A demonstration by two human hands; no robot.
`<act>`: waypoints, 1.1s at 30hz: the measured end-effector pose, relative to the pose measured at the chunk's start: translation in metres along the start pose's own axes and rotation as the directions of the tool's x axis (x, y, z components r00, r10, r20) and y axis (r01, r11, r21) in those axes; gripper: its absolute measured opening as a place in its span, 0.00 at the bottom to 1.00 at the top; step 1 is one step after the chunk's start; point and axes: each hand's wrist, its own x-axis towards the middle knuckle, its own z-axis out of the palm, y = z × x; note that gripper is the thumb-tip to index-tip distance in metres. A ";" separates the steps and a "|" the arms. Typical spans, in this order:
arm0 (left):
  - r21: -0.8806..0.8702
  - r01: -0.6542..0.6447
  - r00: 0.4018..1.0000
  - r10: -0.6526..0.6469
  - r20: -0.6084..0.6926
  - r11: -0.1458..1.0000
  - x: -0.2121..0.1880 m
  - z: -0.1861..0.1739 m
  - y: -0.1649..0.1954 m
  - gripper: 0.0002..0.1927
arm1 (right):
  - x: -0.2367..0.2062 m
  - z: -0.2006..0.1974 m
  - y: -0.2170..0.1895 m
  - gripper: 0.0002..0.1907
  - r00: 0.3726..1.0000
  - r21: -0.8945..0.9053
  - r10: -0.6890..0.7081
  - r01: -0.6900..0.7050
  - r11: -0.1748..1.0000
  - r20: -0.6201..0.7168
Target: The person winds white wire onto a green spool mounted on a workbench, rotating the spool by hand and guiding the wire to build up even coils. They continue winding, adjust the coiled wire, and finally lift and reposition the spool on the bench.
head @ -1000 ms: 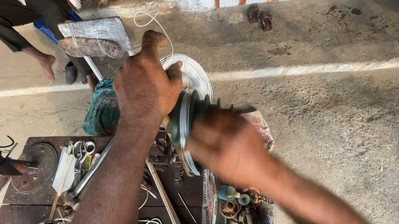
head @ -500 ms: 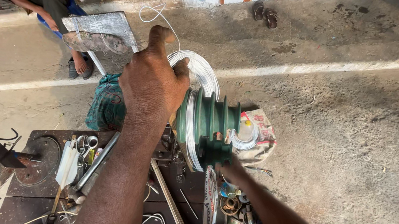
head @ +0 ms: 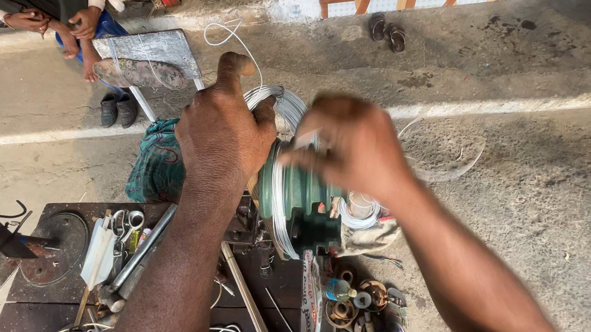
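Left hand (head: 223, 134) clamped over the near rim of the green motor housing (head: 299, 196), thumb up, silver wire coil (head: 277, 208) just under the fingers. Housing between both hands, above the dark surface (head: 59, 287). Right hand (head: 357, 143) blurred on top, grip unclear.

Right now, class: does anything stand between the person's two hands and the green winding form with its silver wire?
Nothing visible does. The left hand rests against the green winding form, and the blurred right hand is on its top by the silver wire.
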 end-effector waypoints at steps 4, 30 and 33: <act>-0.030 -0.030 0.999 0.030 -0.019 0.999 0.000 0.002 -0.001 0.28 | -0.021 0.065 0.087 0.14 0.774 0.372 0.601 -0.628 0.683 0.202; 0.044 0.013 0.999 -0.014 0.029 0.999 0.005 0.001 0.000 0.29 | -0.107 0.021 -0.093 0.09 0.966 -0.402 -0.148 0.224 0.888 0.213; 0.043 0.018 0.999 -0.019 0.029 0.999 0.005 0.002 0.000 0.29 | -0.073 -0.002 -0.072 0.07 0.978 -0.386 -0.201 0.205 0.899 0.053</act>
